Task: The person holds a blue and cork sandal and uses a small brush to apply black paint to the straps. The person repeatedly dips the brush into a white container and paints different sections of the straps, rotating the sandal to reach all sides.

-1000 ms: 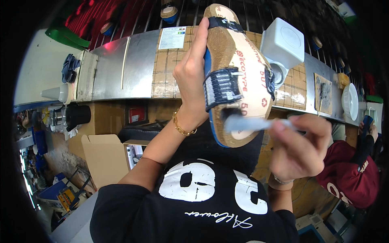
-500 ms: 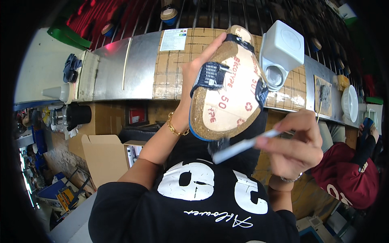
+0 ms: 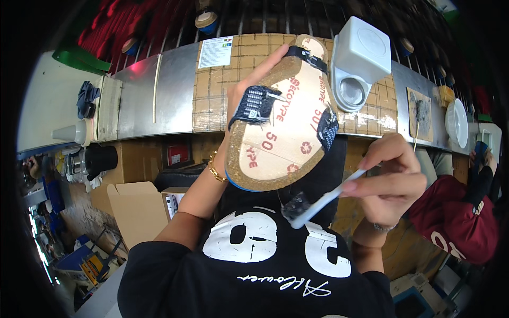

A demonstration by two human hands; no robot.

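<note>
My left hand (image 3: 236, 95) is wrapped round a sandal on a blue last, its underside turned up. The sandal's bottom (image 3: 270, 146) shows a pale, red-printed board with a brown cork rim. A dark woven strap end (image 3: 253, 105) is folded over the rim on the left, another on the right, and a dark band crosses the narrow end. My right hand (image 3: 395, 183) pinches the pale handle of a brush (image 3: 323, 203) between thumb and fingers. The brush's dark bristles (image 3: 297, 205) sit below the sandal's broad end, apart from it.
A white dispenser pot (image 3: 366, 50) with a round cup stands on the cardboard-covered bench (image 3: 209, 111). Behind run the metal rollers of a conveyor with lasted shoes (image 3: 207, 21) on it. A white bowl (image 3: 456, 123) lies right, near a co-worker in a maroon shirt (image 3: 450, 217).
The sandal has shifted left and slightly down with my left hand. The brush has moved slightly right and down, and its bristles are now clear of the sandal's edge.
</note>
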